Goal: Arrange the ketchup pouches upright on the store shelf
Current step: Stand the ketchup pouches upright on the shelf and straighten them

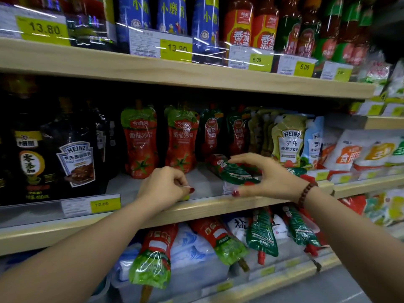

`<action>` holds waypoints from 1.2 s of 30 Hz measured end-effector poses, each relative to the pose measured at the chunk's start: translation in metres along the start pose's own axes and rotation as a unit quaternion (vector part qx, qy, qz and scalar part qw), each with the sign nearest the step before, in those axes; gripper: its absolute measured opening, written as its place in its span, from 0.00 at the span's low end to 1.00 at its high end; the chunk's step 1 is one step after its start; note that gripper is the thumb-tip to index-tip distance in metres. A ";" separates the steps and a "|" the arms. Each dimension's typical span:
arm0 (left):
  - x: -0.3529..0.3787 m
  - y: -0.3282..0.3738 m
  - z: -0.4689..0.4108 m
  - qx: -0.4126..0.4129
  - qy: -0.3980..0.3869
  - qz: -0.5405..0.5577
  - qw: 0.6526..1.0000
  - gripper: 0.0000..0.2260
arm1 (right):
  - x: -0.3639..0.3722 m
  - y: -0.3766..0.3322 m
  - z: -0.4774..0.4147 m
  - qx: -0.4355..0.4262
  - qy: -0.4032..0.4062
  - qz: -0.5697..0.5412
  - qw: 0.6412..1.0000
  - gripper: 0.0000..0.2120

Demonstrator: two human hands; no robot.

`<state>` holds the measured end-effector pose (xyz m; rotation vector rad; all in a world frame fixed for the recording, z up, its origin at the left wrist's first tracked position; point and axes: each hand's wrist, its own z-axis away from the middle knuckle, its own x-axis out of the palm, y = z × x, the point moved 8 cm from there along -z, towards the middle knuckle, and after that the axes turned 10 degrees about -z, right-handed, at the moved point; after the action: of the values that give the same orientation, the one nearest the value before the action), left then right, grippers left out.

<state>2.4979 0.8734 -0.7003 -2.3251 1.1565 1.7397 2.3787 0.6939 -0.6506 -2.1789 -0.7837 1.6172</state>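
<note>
Two red ketchup pouches with light green tops (141, 141) (181, 138) stand upright on the middle shelf (196, 209). Behind them to the right stand two dark green-topped pouches (211, 132) (238, 132). A dark green and red pouch (231, 171) lies flat on the shelf. My right hand (269, 178) curls over its near end, thumb under and fingers above, fingers apart and just at the pouch. My left hand (166, 185) rests at the shelf's front edge, fingers curled at the clear price rail, holding no pouch.
Dark Heinz sauce pouches (76, 149) stand left of the ketchup; pale Heinz salad dressing pouches (288, 141) stand right. Several ketchup pouches (153, 256) lie tumbled on the shelf below. Bottles fill the top shelf (175, 71). A bead bracelet sits on my right wrist.
</note>
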 end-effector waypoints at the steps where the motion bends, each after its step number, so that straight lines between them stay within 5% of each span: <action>1: -0.001 -0.001 0.000 -0.005 0.005 -0.003 1.000 0.08 | 0.005 0.009 0.003 -0.002 -0.021 -0.001 1.000 0.36; 3: 0.000 -0.003 0.001 -0.011 0.006 -0.004 1.000 0.08 | 0.013 0.022 0.005 -0.019 -0.034 -0.004 0.999 0.37; 9: -0.001 -0.005 0.003 -0.022 0.010 -0.009 1.000 0.06 | 0.009 0.040 0.004 -0.113 0.087 -0.053 0.988 0.16; 18: -0.004 -0.003 0.010 -0.066 -0.001 -0.038 0.997 0.05 | -0.001 0.032 -0.002 -0.197 0.202 -0.104 0.954 0.11; 25: -0.003 -0.004 0.006 -0.073 -0.019 -0.020 0.997 0.05 | -0.054 0.025 -0.046 -0.149 0.236 -0.256 0.925 0.06; 29: 0.003 0.009 -0.009 -0.037 -0.141 0.034 0.989 0.03 | -0.068 0.029 -0.076 -0.114 0.212 -0.288 0.927 0.06; 31: -0.001 0.021 -0.022 -0.017 -0.150 0.058 0.987 0.08 | -0.067 0.033 -0.090 -0.075 0.183 -0.309 0.930 0.07; 36: 0.004 0.063 -0.061 -0.006 0.003 0.175 0.985 0.32 | -0.064 0.029 -0.106 -0.057 0.174 -0.307 0.934 0.08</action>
<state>2.5130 0.7996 -0.6556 -2.2415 1.6441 1.8392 2.4722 0.6399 -0.5837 -1.9267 -1.2945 0.8687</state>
